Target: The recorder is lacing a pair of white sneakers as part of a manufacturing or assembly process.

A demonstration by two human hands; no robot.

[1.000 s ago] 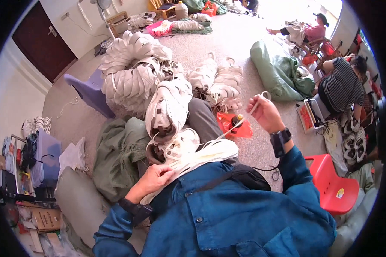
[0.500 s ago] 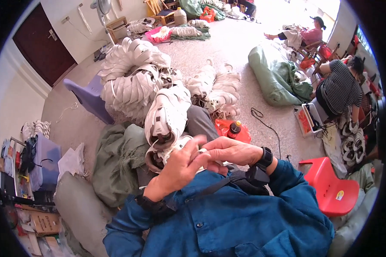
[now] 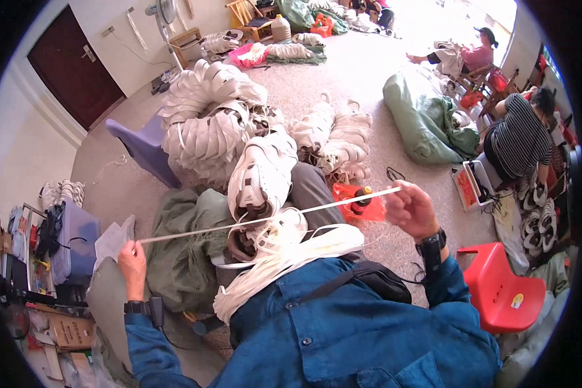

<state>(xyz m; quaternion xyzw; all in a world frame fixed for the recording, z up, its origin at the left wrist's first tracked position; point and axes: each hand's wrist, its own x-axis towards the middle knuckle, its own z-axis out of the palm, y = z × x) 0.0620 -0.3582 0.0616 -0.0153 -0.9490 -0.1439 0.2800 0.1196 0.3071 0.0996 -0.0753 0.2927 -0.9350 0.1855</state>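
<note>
A white shoelace (image 3: pixel 252 221) is stretched taut between my two hands, slanting up to the right. At its left end, my left hand (image 3: pixel 132 260) pinches it with closed fingers. My right hand (image 3: pixel 412 208) grips the other end, higher and farther right. Below the lace, a thick bundle of white shoelaces (image 3: pixel 291 262) lies across my lap. Just past it rests a white shoe (image 3: pixel 284 229) with a dark inside, partly covered by laces. A row of nested white shoes (image 3: pixel 260 171) leans away from me over my knees.
Stacked white shoes (image 3: pixel 207 132) fill a purple chair (image 3: pixel 142 152). A dark bottle (image 3: pixel 362 200) stands by a red bag on the floor. To my right is a red plastic chair (image 3: pixel 503 288). Green sacks (image 3: pixel 423 126) lie farther off, near a person in a striped shirt (image 3: pixel 520 132).
My hands were close together over my lap; now they have moved wide apart, drawing the shoelace straight between them. The lace bundle on my lap has come into view.
</note>
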